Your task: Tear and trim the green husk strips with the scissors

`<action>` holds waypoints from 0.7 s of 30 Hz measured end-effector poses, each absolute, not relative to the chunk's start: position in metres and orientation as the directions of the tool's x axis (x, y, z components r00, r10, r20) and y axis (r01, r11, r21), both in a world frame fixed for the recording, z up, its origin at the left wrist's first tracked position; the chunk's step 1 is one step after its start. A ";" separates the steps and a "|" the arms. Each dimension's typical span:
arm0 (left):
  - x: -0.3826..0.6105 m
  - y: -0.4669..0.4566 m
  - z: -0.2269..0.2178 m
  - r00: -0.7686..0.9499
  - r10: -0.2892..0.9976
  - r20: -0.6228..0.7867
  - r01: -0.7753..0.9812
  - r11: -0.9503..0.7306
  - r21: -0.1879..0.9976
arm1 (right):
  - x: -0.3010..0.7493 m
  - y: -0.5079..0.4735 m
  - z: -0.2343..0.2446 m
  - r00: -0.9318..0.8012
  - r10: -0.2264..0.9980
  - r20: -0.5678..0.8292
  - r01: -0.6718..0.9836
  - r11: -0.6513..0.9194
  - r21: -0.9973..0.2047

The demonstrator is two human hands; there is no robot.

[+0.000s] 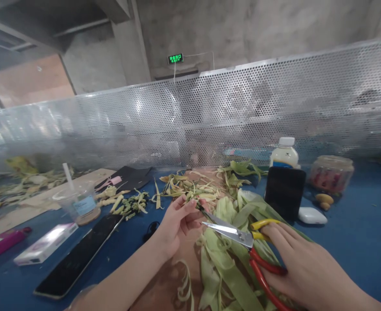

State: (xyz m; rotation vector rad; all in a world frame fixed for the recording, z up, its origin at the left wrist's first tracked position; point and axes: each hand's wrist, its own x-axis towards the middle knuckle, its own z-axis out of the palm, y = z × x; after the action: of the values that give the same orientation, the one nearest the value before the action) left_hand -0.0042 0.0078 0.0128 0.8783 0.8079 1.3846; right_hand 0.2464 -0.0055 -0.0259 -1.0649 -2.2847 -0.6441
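My right hand point(302, 257) grips a pair of scissors point(242, 236) with red and yellow handles. The blades stand apart and point left toward my left hand point(179, 222). Thumb and fingers of that left hand are pinched around a small piece of green husk point(200, 207), right beside the upper blade tip; whether the blade touches it I cannot tell. Beneath the scissors lie long pale-green corn husks point(221, 263) on a brown board point(164, 280). Behind the left hand is a heap of cut husk strips point(193, 186). Small knotted green pieces point(132, 206) lie further left.
On the left are a plastic cup point(80, 203) with a straw, a long black device point(80, 255), and a white box point(46, 242). A black phone point(284, 193), white bottle point(284, 153), white earbud case point(312, 215) and glass jar point(331, 175) stand right. Perforated metal point(112, 125) borders the back.
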 end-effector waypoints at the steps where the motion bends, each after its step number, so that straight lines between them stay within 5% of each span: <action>1: -0.004 0.008 0.013 0.033 0.999 0.025 -0.470 -0.007 0.883 | 0.246 -0.006 -0.025 -0.548 0.529 0.648 0.793 0.575 0.201; 21: -0.001 0.004 0.013 0.058 0.998 0.010 -0.476 0.018 0.879 | 0.247 -0.006 -0.025 -0.532 0.544 0.649 0.809 0.552 0.200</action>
State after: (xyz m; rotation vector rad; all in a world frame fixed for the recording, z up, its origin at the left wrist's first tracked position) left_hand -0.0015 0.0044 0.0125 0.8613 0.7990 1.3589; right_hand 0.2472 -0.0061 -0.0247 -1.0877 -2.2649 -0.6678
